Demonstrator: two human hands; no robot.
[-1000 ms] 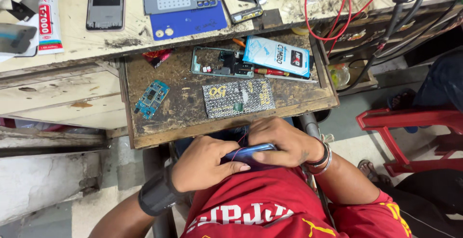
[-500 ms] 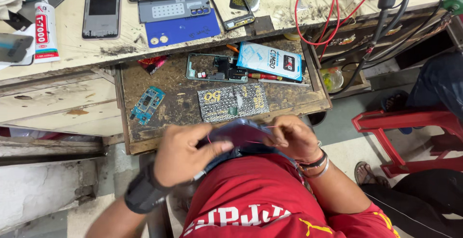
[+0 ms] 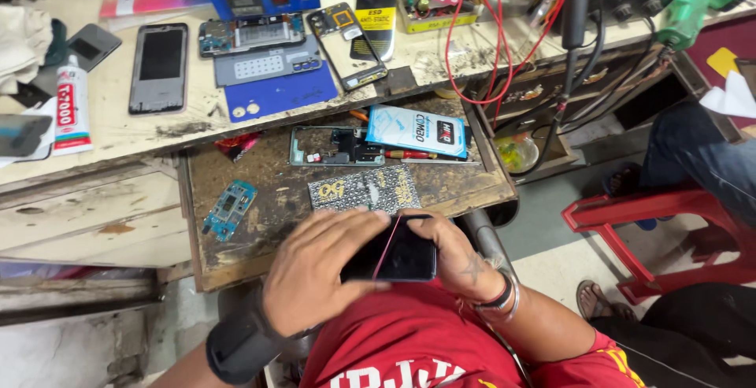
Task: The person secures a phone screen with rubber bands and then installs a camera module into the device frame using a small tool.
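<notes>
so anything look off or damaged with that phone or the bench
The dark phone held between the left hand and right hand shows a thin reddish gap down its face, as if the screen is lifted. A phone frame in the open drawer lies gutted beside a loose circuit board.

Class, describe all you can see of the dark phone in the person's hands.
The phone is a flat slab with a glossy black face and a thin reddish edge. It is held level over the lap, before the open drawer. The left hand covers its left side; the right hand grips its right end, fingers curled over the top edge.
</notes>
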